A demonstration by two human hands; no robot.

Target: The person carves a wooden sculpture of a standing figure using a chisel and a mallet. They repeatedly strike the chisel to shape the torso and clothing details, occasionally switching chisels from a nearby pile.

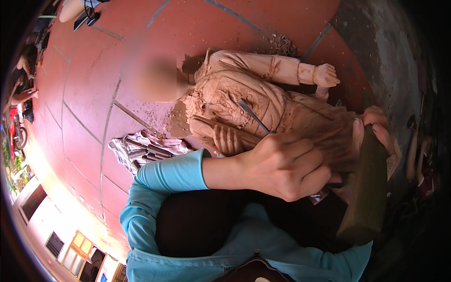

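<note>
A pale wooden carved figure (244, 89) lies on the red tiled floor, its arm stretched toward the upper right. My left hand (286, 164) is shut on a thin metal chisel (253, 115), whose tip rests on the figure's chest. My right hand (373, 129) grips a dark greenish wooden mallet block (369, 188) at the right, close beside the chisel hand. Both sleeves are light blue.
A bundle of metal carving tools (145, 151) lies on a cloth left of the figure. Wood chips (282, 44) are scattered on the red tiled floor (94, 84) above it. A grey concrete strip (390, 51) runs along the right. Another person's arms (21, 96) show at far left.
</note>
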